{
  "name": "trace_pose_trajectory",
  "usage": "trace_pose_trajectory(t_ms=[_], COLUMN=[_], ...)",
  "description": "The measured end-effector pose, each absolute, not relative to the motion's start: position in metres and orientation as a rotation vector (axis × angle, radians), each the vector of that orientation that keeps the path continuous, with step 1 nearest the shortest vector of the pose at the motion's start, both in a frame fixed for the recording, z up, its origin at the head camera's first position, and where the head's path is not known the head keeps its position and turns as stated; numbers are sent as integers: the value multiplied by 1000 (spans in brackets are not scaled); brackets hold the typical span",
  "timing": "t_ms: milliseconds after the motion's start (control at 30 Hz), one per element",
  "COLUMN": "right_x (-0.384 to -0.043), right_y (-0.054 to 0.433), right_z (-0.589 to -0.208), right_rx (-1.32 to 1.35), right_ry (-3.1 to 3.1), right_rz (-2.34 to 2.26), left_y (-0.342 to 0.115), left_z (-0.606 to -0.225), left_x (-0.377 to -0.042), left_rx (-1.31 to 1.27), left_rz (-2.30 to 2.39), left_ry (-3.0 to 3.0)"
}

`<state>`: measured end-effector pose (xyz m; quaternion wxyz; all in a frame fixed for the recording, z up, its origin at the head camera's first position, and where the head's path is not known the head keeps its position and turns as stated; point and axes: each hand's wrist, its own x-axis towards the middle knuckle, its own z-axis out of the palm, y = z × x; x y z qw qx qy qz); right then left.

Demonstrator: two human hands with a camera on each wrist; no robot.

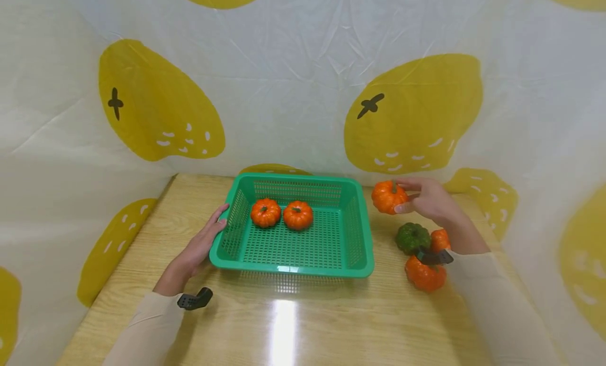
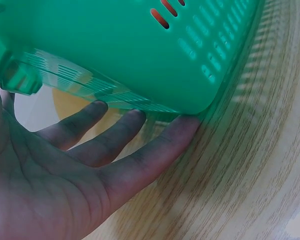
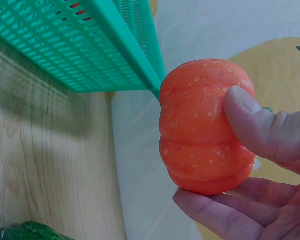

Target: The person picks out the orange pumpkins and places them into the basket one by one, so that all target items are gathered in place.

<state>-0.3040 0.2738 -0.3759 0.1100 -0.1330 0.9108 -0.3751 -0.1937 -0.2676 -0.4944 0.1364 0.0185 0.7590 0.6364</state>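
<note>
A green plastic basket (image 1: pixel 292 272) stands on the table with two small orange pumpkins (image 1: pixel 265 213) inside, side by side. My left hand (image 1: pixel 201 247) is at the basket's left side; in the left wrist view its fairly straight fingers (image 2: pixel 155 150) touch the outer wall low down. To the right of the basket, my right hand (image 1: pixel 428 200) holds another orange pumpkin (image 3: pixel 207 127) above the table, thumb on one side and fingers on the other. Nearer the right forearm lie a green pumpkin (image 1: pixel 413 238) and an orange pumpkin (image 1: pixel 425 274).
A further orange pumpkin (image 1: pixel 440 240) shows partly behind the right wrist's black camera mount (image 1: pixel 433 256). The wooden table (image 1: pixel 236 324) ends at a pale curtain (image 1: pixel 284 92) printed with large yellow fruits, which hangs behind and along both sides.
</note>
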Motion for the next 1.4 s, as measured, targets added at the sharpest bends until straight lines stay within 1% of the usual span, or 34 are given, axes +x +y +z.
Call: trace_pose_trajectory(t_ms=[633,1400], right_x=[-305,-304], right_y=[257,233], right_z=[-372,-371], right_rx=[-496,-542], right_ry=[2666,2595], right_rz=[-1140,-1216], left_y=[-268,-267], left_z=[-496,-499], left_x=[-195,-195], left_rx=[66,68], left_rz=[1888,1921], left_ry=[2154,2133])
